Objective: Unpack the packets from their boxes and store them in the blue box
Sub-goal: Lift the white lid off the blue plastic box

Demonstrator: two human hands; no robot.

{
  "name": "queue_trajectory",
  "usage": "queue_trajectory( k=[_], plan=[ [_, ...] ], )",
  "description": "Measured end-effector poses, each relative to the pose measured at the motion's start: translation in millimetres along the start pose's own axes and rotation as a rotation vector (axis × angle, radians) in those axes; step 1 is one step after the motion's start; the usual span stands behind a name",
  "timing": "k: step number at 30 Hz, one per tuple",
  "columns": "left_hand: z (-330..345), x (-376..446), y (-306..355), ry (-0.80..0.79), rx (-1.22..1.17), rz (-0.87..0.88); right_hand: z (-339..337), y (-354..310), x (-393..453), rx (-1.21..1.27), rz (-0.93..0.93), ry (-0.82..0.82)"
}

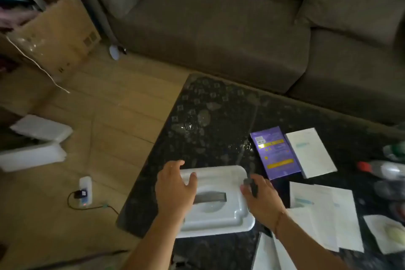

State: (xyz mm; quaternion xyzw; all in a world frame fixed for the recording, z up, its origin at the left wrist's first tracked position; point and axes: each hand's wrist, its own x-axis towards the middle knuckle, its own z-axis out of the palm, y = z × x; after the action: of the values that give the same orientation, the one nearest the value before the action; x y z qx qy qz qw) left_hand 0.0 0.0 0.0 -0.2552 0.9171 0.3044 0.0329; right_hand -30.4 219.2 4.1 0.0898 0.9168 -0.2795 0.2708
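Observation:
The pale blue box [219, 175] stands lidded at the near-left corner of the dark marble table [208, 120], with a grey handle [210, 197] lying flat in the lid. My left hand [175, 188] rests on the lid's left side, fingers loosely spread and thumb on top. At the lid's right edge my right hand [260, 199] curls its fingers round a dark side latch [252, 186]. Right of the blue box lie a purple packet box [275, 152] and a white packet box [311, 151]. Several flat white packets [324, 210] lie nearer me on the right.
Bottles [381, 169] lie at the table's right edge. A grey sofa [219, 39] runs behind the table. On the wooden floor to the left are a cardboard carton [59, 35], white foam pieces [39, 144] and a power strip [85, 190] with a cable.

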Motion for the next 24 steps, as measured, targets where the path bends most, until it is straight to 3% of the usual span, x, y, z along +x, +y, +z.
queue_trajectory(
  k=[4, 9, 16, 24],
  plan=[
    [30, 6, -40, -0.023, 0.075, -0.034, 38, 13, 15, 0.042, 0.044, 0.065],
    [48, 21, -52, 0.011, 0.077, 0.004, 59, 27, 28, 0.223, -0.048, 0.211],
    [55, 54, -53, -0.066, 0.165, 0.033, 46, 49, 59, 0.264, -0.208, 0.136],
    [67, 67, -45, 0.004, 0.146, 0.181, 40, 65, 84, 0.206, -0.366, 0.161]
  ],
)
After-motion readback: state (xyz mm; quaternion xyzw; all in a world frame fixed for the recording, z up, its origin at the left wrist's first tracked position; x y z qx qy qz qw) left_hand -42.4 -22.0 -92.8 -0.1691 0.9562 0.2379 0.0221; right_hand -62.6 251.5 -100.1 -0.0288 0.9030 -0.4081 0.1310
